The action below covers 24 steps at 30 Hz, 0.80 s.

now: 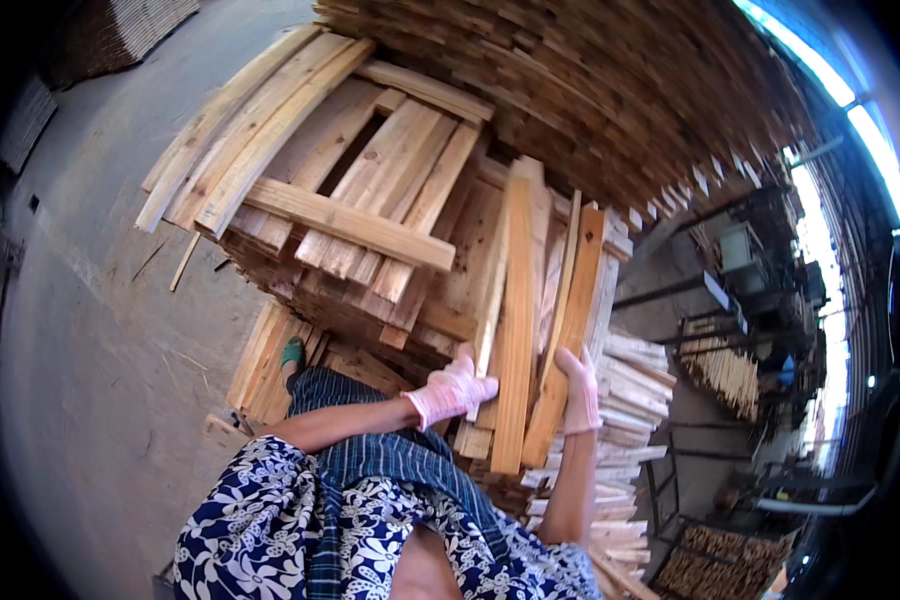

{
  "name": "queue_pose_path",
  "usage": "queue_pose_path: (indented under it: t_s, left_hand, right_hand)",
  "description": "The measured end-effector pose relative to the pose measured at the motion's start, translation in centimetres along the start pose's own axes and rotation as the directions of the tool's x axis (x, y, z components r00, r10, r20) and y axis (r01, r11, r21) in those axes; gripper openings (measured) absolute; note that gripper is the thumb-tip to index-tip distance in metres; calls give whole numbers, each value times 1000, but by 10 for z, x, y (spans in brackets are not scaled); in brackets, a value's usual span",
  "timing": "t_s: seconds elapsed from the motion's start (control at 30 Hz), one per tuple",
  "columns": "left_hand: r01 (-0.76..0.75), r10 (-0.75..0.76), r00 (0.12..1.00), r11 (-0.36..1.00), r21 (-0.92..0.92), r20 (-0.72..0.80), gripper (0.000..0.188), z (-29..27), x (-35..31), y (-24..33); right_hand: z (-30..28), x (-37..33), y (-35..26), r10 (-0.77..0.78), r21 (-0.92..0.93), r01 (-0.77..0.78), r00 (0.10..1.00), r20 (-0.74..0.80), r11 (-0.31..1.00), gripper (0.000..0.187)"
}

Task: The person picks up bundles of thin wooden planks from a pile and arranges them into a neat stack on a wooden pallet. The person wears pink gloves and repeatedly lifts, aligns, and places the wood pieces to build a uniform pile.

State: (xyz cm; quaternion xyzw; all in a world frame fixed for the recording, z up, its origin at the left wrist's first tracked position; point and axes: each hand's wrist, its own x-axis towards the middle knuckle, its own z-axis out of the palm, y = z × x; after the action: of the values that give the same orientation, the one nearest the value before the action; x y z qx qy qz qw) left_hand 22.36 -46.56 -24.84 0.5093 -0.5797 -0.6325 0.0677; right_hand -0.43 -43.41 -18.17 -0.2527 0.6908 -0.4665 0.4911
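Note:
Both my hands wear pale pinkish gloves. My left hand [455, 387] is closed at the near end of a narrow, pale wooden board [491, 290], with part of its grip hidden. Just right of that board lies a longer, orange-toned plank [515, 320], its near end jutting toward me. My right hand [578, 392] grips the outer edge of another orange-brown plank [572, 330], which has a dark knot near its far end. A thin strip of wood [562, 285] runs along that plank's left side. Beneath these pieces is a stack of rough boards [465, 240].
Left of my hands, boards [370, 165] lie across the stack, with a crosspiece [350, 222] over them. A tall wall of stacked timber [610, 90] rises behind. Uneven board ends [630, 385] stick out on the right. Lower boards [265, 365] lie near my green shoe [292, 352].

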Motion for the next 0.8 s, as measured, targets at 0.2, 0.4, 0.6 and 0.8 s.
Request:
queue_pose_path:
  t_s: [0.2, 0.4, 0.6, 0.8]
  left_hand:
    - [-231, 233, 972, 969, -88, 15, 67, 10, 23, 22]
    - [-52, 53, 996, 998, 20, -70, 65, 8, 55, 37]
    - [-189, 186, 981, 981, -51, -63, 71, -33, 2, 56]
    - [-520, 519, 849, 783, -341, -104, 99, -128, -48, 95]
  right_hand:
    - [5, 10, 16, -92, 81, 96, 994, -58, 992, 55]
    - [0, 29, -17, 9, -30, -9, 1000, -3, 1000, 51]
    - [-65, 43, 9, -17, 345, -36, 988, 151, 938, 55]
    - [-29, 31, -26, -205, 631, 68, 968, 147, 773, 63]
